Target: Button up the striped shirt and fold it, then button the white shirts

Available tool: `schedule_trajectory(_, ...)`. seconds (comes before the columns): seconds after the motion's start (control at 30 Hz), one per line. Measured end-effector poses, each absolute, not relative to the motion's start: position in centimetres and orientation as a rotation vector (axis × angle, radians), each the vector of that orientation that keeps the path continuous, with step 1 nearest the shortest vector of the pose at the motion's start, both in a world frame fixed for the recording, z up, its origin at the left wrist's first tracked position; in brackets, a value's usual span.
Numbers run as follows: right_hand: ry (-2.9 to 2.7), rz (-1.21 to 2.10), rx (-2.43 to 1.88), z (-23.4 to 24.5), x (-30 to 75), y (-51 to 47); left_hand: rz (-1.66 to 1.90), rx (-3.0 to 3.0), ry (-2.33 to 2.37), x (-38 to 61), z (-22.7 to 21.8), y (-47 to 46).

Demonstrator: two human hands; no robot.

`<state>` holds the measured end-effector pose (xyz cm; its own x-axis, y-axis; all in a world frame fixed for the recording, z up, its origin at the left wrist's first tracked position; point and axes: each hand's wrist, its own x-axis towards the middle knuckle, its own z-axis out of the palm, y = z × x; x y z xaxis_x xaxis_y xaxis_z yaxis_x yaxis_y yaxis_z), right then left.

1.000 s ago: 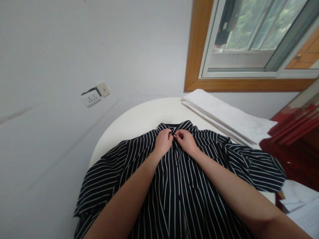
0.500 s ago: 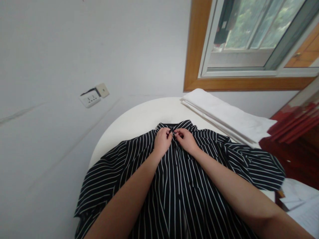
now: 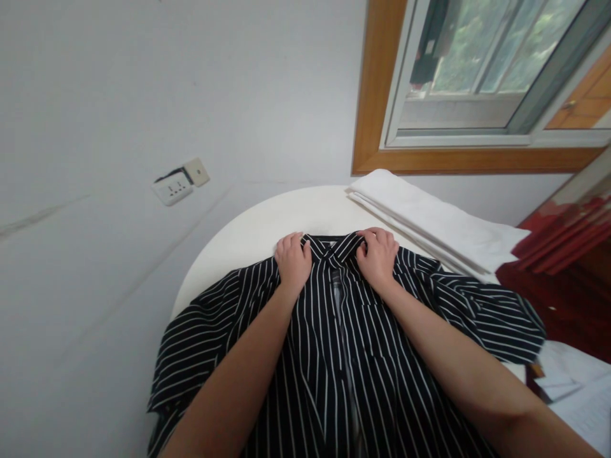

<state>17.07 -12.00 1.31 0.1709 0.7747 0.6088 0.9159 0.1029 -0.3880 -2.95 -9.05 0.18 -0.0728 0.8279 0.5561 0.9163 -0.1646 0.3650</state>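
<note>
A black shirt with thin white stripes (image 3: 344, 356) lies face up on a round white table (image 3: 267, 229), collar at the far side. My left hand (image 3: 292, 259) grips the shirt at the left side of the collar, fingers curled over the fabric edge. On the right side of the collar my right hand (image 3: 379, 254) does the same, fingers bent round the shoulder seam. The collar (image 3: 334, 245) sits between the two hands, and the button placket runs down the middle toward me.
A folded white cloth (image 3: 439, 222) lies on the table's far right. Red fabric (image 3: 568, 254) and white papers (image 3: 577, 394) are at the right. A wall socket (image 3: 174, 186) sits on the white wall, and a wood-framed window (image 3: 477, 83) is above.
Both hands left the top button at the collar's centre and moved apart, each taking hold of the shirt at one side of the collar. The shirt shifted slightly.
</note>
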Motion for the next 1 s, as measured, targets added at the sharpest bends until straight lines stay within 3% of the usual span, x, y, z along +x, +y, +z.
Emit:
schedule_trajectory(0.23,-1.644,-0.117,-2.074,0.1,20.6,-9.9,-0.699,-1.943,-2.213,-4.8,0.5,-8.1)
schedule_trajectory(0.47,-1.831,-0.148,-1.949,0.3,19.9,-10.1,-0.500,-2.019,-2.315,-4.9,1.8,-7.6)
schedule_trajectory(0.6,-1.884,0.077,-1.956,1.1,20.5,-8.6,-0.143,-2.279,-2.371,-6.5,4.1,-5.1)
schedule_trajectory(0.73,-2.063,0.297,-1.703,2.4,21.6,-6.2,0.244,-2.741,-2.237,-8.0,6.4,-2.9)
schedule_trajectory(0.8,-2.134,0.246,-1.626,2.9,21.9,-5.5,0.207,-2.824,-2.169,-8.2,6.7,-2.4)
schedule_trajectory(1.0,-2.154,-0.204,-1.792,3.8,21.4,-4.7,-0.445,-2.512,-2.083,-6.7,4.9,-2.2)
